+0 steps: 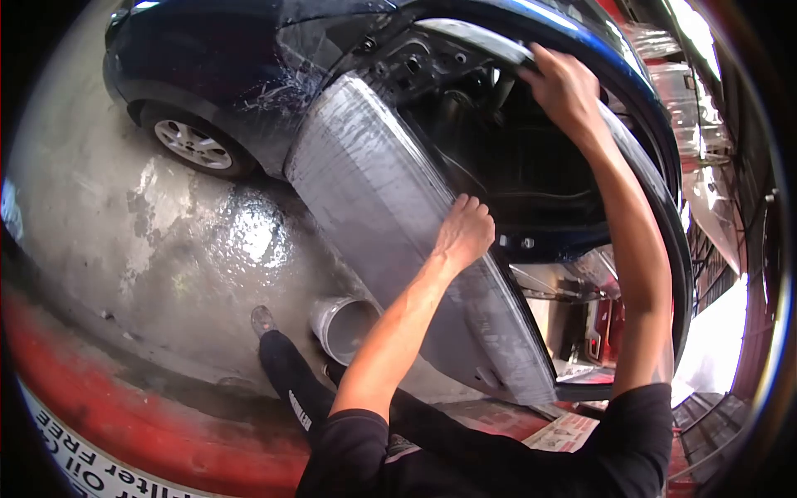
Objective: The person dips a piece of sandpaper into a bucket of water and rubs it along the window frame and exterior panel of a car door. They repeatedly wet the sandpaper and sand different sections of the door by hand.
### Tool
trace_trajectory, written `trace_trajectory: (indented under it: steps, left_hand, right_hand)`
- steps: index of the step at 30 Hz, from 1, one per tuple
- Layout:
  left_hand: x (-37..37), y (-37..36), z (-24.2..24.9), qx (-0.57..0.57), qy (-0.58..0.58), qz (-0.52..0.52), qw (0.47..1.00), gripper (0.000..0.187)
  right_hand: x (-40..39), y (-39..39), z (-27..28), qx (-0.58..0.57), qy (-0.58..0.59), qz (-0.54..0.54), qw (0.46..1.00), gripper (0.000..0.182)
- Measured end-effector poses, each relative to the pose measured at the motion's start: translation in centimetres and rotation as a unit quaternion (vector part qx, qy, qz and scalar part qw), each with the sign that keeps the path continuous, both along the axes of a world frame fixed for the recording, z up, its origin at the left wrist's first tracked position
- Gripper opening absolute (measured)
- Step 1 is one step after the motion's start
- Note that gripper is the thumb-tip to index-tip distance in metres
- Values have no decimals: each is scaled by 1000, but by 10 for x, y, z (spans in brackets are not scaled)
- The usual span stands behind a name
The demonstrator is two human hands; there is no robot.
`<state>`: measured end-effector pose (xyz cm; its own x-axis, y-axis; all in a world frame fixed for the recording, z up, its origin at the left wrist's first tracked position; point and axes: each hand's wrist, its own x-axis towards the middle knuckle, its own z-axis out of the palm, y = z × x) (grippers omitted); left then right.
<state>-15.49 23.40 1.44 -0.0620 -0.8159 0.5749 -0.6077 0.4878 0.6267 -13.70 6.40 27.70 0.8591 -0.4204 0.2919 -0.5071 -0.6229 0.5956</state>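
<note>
A grey, sanded-looking car door (382, 191) stands open, wet and streaked in places. My left hand (469, 228) is closed over the door's edge along the window opening, fingers curled. Higher up, my right hand (564, 91) wraps around the door's window frame (486, 40), its thumb and fingers on either side. Whether anything thin lies under those fingers is hidden. The frame looks pale grey just beside the right hand and darker farther down along my forearm.
A dark blue car body (199, 58) with a front wheel (193, 145) is beyond the door. A bucket (347, 326) stands on the wet concrete floor (174, 224), near my foot (263, 319). A red band (124, 373) with a lettered sign lies at the lower left.
</note>
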Motion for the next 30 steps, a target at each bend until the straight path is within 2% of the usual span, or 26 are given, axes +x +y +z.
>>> trace_trajectory:
  steps: [1,2,4,7,8,10,13,14,19,24,26,27,28,30]
  left_hand:
    - [-6,5,0,3,2,-7,1000,22]
    - [-6,4,-1,-14,26,-1,1000,22]
    - [1,5,-5,-28,41,9,999,22]
    - [1,3,-4,-4,30,-3,1000,21]
    - [-3,6,-3,-2,36,0,999,21]
    - [1,2,-3,-8,-9,-6,1000,22]
    - [-10,0,-11,-26,46,4,999,21]
    - [-10,-2,-15,-42,66,14,997,20]
    - [-3,0,-11,-9,47,-13,999,20]
    - [-10,-2,-18,-62,53,17,997,21]
    - [-12,-1,-19,-79,98,34,991,21]
    - [-10,-1,-18,-73,72,35,994,22]
    - [-4,-4,-16,-75,77,43,993,22]
    - [0,-1,-14,-28,19,-18,999,22]
  right_hand:
    - [31,6,-4,39,27,-62,997,29]
    - [46,-14,-13,44,78,-75,993,28]
    - [55,-21,-13,63,84,-72,992,29]
    - [11,9,-6,7,17,-2,1000,26]
    - [1,13,-5,10,17,-38,999,25]
    - [18,6,-11,18,18,-34,999,27]
    - [58,-32,-47,4,36,42,998,8]
    - [68,-37,-49,-3,64,37,997,8]
    - [26,-9,-34,-18,60,7,998,13]
    - [90,-46,-67,-6,88,97,991,12]
    - [89,-45,-61,4,93,72,993,12]
    - [76,-28,-51,-3,92,44,995,21]
    - [58,-21,-44,-22,99,15,995,21]
    - [43,-12,-40,-25,97,-17,995,22]
